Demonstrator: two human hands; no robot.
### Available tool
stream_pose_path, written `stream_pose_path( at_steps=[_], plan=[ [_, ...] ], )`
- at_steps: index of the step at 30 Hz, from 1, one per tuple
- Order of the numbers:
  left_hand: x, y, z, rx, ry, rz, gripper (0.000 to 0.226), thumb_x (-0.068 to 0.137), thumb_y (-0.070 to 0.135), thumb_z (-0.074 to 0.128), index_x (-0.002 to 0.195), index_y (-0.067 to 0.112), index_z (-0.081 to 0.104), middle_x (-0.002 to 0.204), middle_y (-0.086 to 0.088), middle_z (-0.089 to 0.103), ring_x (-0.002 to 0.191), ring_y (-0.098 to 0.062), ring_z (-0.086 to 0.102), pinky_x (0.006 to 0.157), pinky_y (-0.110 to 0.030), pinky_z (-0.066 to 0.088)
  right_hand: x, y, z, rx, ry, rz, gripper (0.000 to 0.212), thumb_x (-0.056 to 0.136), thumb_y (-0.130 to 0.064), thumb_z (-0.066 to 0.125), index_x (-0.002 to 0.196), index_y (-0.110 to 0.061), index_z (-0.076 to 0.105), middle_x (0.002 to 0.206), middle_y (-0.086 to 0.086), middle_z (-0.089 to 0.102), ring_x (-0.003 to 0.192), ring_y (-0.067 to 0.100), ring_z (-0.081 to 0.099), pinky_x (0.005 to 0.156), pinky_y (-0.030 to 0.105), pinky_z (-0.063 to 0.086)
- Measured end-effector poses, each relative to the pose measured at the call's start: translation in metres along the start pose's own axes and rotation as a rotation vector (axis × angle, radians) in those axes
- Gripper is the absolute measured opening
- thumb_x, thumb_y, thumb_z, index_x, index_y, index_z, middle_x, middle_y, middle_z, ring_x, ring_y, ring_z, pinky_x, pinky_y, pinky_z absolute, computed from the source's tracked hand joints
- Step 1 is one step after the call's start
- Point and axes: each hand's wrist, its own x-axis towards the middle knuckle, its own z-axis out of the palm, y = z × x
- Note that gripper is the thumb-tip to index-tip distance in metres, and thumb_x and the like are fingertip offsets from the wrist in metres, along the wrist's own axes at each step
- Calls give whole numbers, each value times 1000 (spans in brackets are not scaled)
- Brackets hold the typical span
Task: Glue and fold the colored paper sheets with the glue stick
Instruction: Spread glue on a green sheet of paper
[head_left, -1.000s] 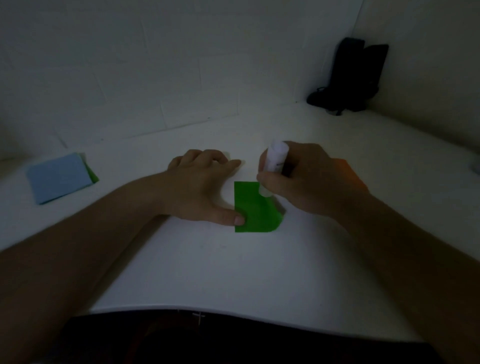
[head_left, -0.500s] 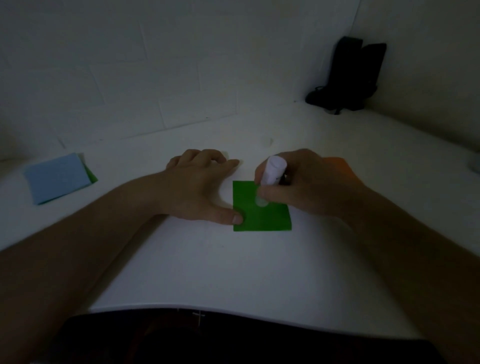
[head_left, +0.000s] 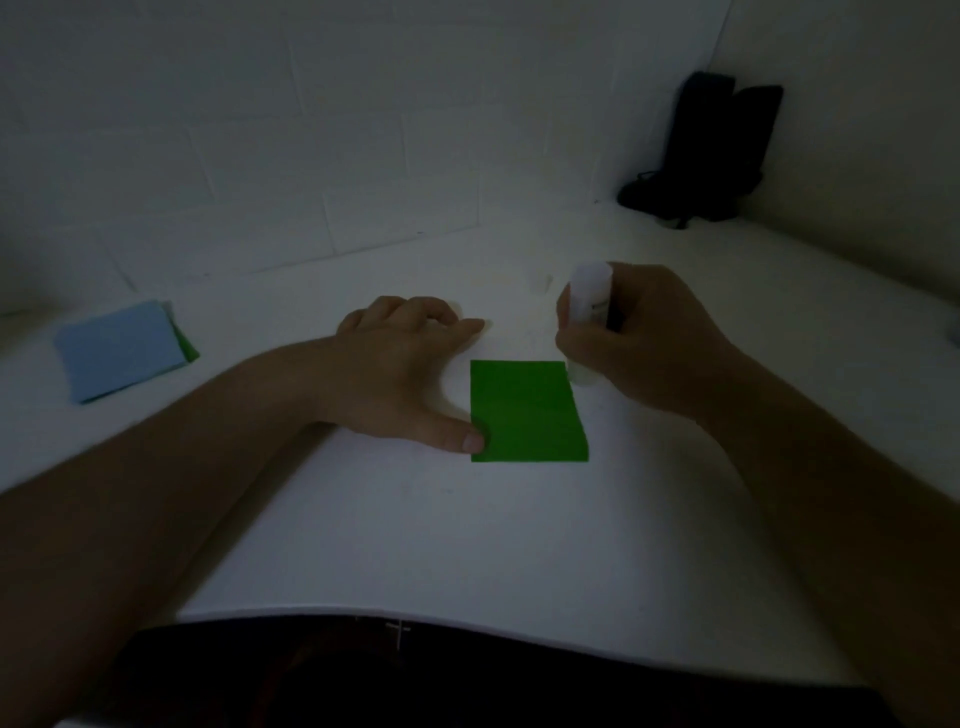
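Observation:
A small green paper sheet lies flat on the white table, fully visible. My left hand rests beside its left edge, thumb tip pressing the lower left corner. My right hand grips a white glue stick upright, its lower end touching the table just past the sheet's upper right corner. A stack of light blue paper with a green sheet edge peeking out lies at the far left.
A black object stands in the back right corner against the wall. A white tiled wall runs behind the table. The table's front edge curves close to my body.
My right hand moved the glue stick from the sheet's middle up and to the right, off its upper right corner. The whole green sheet now shows. My left hand stayed put.

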Motion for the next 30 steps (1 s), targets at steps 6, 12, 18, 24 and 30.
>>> stream_pose_path(
  at_steps=[6, 12, 18, 24, 30],
  plan=[
    [-3, 14, -3, -75, -3, -86, 138, 41, 102, 35, 160, 45, -4, 167, 11, 4, 153, -23, 3, 124, -49, 13, 5, -8, 25, -62, -77, -45, 19, 84, -37, 63, 69, -33, 53, 70, -4, 63, 66, 11, 63, 63, 32, 54],
    [-4, 14, -3, -64, 9, -70, 139, 40, 101, 35, 161, 43, 1, 166, 9, 8, 152, -24, 7, 124, -50, 15, 4, -8, 34, -67, -114, -9, 18, 89, -29, 72, 76, -33, 61, 71, -6, 66, 67, 10, 63, 60, 18, 45],
    [-3, 14, -3, -77, 38, -36, 113, 44, 100, 39, 147, 56, 25, 159, 10, 17, 147, -26, 15, 120, -50, 20, 7, -14, 48, -30, -120, -3, 18, 90, -40, 74, 95, -23, 70, 79, -5, 70, 70, 9, 63, 64, 25, 48],
    [0, 10, -1, -41, 21, -41, 113, 46, 102, 38, 148, 56, 18, 161, 9, 16, 149, -27, 14, 121, -52, 22, 9, -19, 44, 83, -60, 21, 8, 92, -41, 70, 89, -34, 68, 83, -14, 72, 79, -1, 68, 72, 17, 50],
    [0, 9, 0, -11, 21, -38, 121, 46, 104, 32, 154, 56, 10, 163, 9, 11, 150, -26, 10, 122, -51, 18, 7, -11, 42, -52, -68, 14, 22, 93, -34, 68, 76, -35, 55, 72, -5, 65, 67, 9, 63, 61, 22, 46]
  ],
)
